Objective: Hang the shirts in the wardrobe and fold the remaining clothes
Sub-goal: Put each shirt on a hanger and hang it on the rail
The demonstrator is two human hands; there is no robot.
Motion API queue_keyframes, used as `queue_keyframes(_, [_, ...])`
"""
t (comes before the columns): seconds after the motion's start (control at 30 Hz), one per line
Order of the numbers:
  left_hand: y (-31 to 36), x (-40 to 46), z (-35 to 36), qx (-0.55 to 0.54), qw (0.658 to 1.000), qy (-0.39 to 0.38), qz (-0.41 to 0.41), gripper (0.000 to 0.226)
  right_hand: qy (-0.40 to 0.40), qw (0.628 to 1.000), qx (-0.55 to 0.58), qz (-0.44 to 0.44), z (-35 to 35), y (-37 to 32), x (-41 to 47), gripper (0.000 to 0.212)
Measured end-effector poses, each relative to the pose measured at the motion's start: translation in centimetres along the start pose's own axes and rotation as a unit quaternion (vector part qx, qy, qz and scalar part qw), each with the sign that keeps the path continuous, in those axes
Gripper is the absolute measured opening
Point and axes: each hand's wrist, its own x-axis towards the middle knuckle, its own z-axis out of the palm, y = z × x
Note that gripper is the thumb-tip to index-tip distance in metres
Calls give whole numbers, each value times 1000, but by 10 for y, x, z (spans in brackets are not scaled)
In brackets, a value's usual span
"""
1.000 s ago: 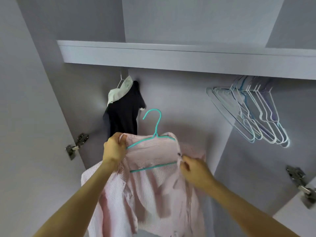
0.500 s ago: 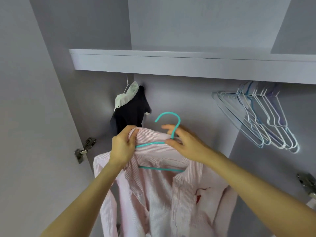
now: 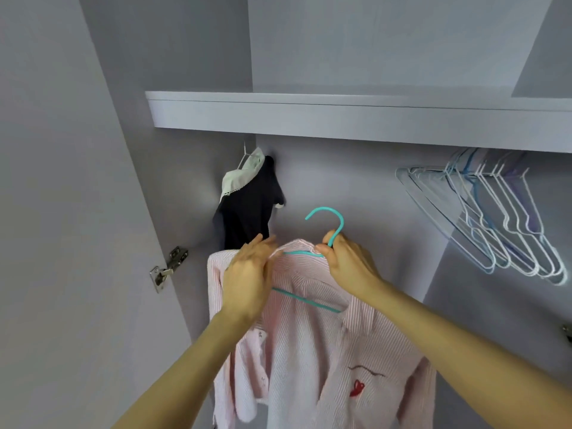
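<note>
**Pink shirt on its hanger, held up inside the wardrobe**

We count two shirts in view. One is the pink striped shirt [image 3: 312,351], draped on a single teal hanger [image 3: 332,230] and held in front of us, below the shelf [image 3: 340,119]. The other is a dark shirt with a white collar [image 3: 247,209], already hanging on a pale hanger at the far left of the wardrobe [image 3: 356,181], close to the side wall.

Both of our hands are on the pink shirt. Our right hand [image 3: 346,264] has its fingers curled round the neck of the teal hanger, just under the hook, which stands free above the hand and touches nothing. Our left hand [image 3: 247,280] lies on the shirt's left shoulder with its fingers bent and seems to pinch the cloth near the collar; the fingertips are blurred, so we cannot be sure of the grip. A small red motif shows on the shirt's chest.

To the right hangs a bunch of bare wire hangers [image 3: 501,224], white and pale blue, overlapping so closely that we cannot count them exactly; there are at least five. The rail that carries them is hidden behind the shelf's front edge. Two metal hinges show, one on the left door [image 3: 168,269] and one at the right edge [image 3: 568,332].
</note>
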Motion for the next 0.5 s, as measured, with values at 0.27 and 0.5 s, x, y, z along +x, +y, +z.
queue_keyframes(0.27, [-13, -4, 2, 58, 995, -71, 42, 45, -10, 995, 3, -104, -11, 0, -1, 22])
queue_keyframes(0.5, [-6, 29, 13, -28, 979, -191, 58, 22, 80, 984, 135, -88, -29, -4, -11, 16])
